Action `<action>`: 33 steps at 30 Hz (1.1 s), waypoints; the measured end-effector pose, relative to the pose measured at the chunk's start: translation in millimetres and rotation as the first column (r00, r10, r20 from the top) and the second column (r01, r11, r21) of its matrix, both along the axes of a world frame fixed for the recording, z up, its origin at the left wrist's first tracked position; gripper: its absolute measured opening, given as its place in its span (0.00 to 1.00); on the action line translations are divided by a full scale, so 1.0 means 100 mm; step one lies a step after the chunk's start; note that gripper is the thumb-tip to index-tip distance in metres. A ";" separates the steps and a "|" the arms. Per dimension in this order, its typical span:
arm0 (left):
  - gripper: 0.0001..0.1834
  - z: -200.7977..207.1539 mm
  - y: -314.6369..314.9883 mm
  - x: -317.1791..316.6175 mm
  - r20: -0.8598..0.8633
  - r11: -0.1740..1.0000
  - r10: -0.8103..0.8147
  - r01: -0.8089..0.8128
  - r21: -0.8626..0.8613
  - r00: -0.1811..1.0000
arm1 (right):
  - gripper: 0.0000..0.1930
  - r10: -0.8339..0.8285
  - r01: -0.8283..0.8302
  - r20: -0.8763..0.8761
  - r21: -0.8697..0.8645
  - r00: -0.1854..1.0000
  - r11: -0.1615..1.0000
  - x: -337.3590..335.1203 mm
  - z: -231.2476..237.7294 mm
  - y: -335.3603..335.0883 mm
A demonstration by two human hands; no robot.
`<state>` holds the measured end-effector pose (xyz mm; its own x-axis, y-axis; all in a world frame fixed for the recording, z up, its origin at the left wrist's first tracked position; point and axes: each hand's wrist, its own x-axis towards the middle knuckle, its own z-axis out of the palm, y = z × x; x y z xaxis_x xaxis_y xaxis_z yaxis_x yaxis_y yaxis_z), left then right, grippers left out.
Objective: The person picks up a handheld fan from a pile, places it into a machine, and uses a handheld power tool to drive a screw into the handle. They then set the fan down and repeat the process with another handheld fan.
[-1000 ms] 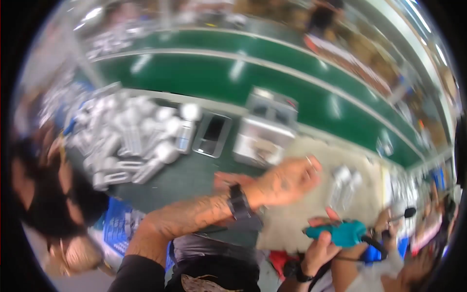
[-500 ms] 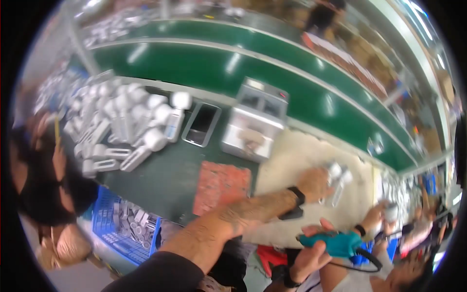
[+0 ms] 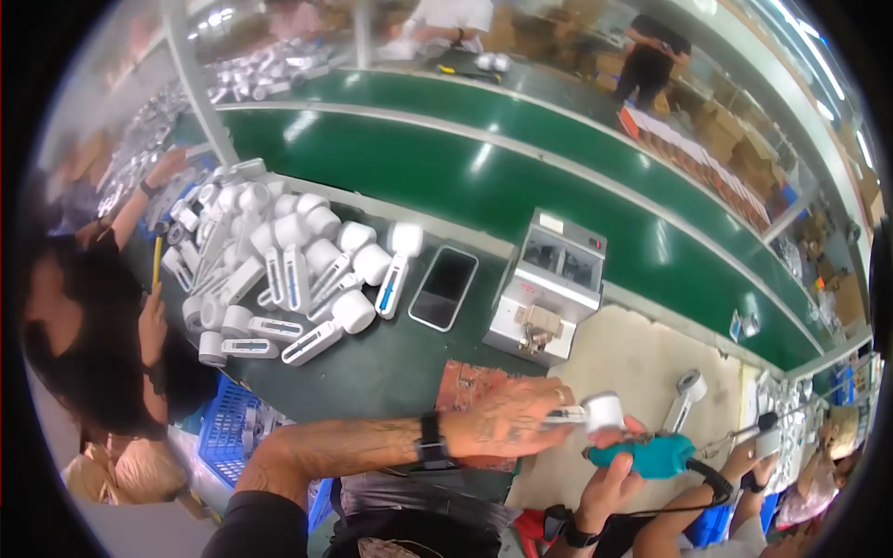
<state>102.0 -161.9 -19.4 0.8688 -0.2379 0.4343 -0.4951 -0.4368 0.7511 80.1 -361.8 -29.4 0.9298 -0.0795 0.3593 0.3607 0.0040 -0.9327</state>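
Observation:
My left hand [image 3: 510,416] is closed on the grey-edged handle of a white round-headed device [image 3: 605,411]. Its head points right, above the red patterned mat [image 3: 456,383] and the beige sheet. In my right hand [image 3: 609,485] is a teal electric screwdriver [image 3: 651,459], its cord running off to the right. The screwdriver's narrow end points left, just below the device's head; I cannot tell if they touch. Another such device [image 3: 686,402] lies on the beige sheet, beyond the screwdriver.
A pile of white devices [image 3: 288,232] covers the bench's left end. Beside it lie a phone [image 3: 445,288] and a grey box-shaped machine [image 3: 549,284]. A blue crate [image 3: 223,428] stands below the left edge. Co-workers sit on both sides; a green conveyor [image 3: 419,139] runs behind.
My left hand has picked up one of two devices from the beige sheet and carried it left, close to the screwdriver. The view has shifted. My right hand keeps the screwdriver.

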 end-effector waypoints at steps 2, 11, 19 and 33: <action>0.12 0.05 0.20 -0.11 0.100 0.991 0.046 -0.058 0.117 0.994 | 0.35 0.040 -0.040 0.007 0.021 0.999 0.999 0.01 0.03 0.10; 0.17 -0.29 0.68 0.01 0.082 0.981 -0.142 0.129 0.143 0.986 | 0.34 0.177 -0.217 0.153 0.312 0.972 0.925 0.12 0.42 0.72; 0.17 -0.30 0.67 -0.09 0.101 0.988 -0.100 0.087 0.126 0.990 | 0.40 0.193 -0.191 0.010 0.188 0.981 0.963 0.26 0.42 1.09; 0.18 -0.38 0.66 -0.02 0.227 0.991 -0.098 0.075 0.109 0.969 | 0.42 0.221 -0.222 0.023 0.151 0.975 0.963 0.37 0.31 1.12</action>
